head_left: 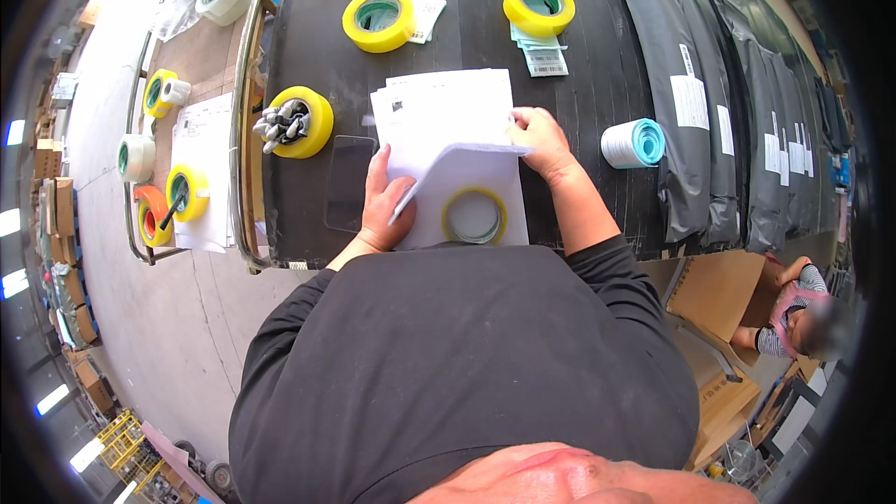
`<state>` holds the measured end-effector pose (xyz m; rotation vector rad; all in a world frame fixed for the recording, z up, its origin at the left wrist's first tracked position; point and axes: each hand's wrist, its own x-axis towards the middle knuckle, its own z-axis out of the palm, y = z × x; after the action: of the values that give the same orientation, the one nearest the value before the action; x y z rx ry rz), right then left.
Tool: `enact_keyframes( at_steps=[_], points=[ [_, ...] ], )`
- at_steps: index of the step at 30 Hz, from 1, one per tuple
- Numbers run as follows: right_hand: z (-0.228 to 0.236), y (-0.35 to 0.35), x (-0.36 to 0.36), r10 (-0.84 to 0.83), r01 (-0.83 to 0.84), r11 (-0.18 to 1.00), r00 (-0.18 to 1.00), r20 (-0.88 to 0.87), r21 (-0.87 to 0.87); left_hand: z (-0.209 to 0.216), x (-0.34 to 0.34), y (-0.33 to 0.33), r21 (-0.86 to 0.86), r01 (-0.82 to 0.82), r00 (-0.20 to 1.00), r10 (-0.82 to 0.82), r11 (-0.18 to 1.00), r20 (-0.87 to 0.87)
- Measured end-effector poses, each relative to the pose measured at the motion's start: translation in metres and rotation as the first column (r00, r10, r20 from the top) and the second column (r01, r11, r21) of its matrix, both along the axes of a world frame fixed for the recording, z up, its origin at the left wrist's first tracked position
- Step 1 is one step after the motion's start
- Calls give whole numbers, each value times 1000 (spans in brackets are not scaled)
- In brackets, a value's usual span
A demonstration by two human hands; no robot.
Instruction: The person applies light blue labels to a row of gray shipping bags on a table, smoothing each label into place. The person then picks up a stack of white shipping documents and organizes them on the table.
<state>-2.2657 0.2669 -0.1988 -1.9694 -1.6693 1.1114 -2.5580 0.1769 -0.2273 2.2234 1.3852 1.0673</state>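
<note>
A stack of white paper sheets (448, 98) lies on the black table in front of me, with print on the top page. My left hand (381, 208) grips the left edge of a lifted, curving sheet (467, 163), thumb and fingers on either side. My right hand (541, 142) pinches the right edge of the paper between thumb and fingers. Nearer my body, a tape roll with a yellow rim (504, 222) rests on the lower sheets. Beside my left hand lies a dark, thin rectangular item (350, 185) whose kind I cannot make out.
Yellow tape rolls (394, 33) stand on the black table (457, 28), one with gloves (283, 126) in it. A light-blue label roll (635, 144) sits right of me. Grey plastic packages (686, 154) line the right. A side cart (201, 70) stands left; another person (793, 303) is lower right.
</note>
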Motion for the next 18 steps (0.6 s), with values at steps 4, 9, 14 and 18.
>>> enact_keyframes(
  at_steps=[4, 9, 14, 18],
  points=[
    [0, -8, -7, -44, 51, 996, 994, -100, 70, 5, 1, 6, -45, 10, 997, -14, 999, -75],
    [20, -15, -8, 43, -30, 999, 675, -737, 31, 14, 9, -2, -61, -44, 998, 47, 997, 49],
    [30, -2, -16, -9, -216, 927, 807, -591, -308, -2, -1, -2, -158, 35, 998, -43, 987, -53],
    [54, 12, -25, 581, -611, 788, 776, 245, 69, 9, 7, -1, -81, -27, 999, 30, 996, 43]
  ],
)
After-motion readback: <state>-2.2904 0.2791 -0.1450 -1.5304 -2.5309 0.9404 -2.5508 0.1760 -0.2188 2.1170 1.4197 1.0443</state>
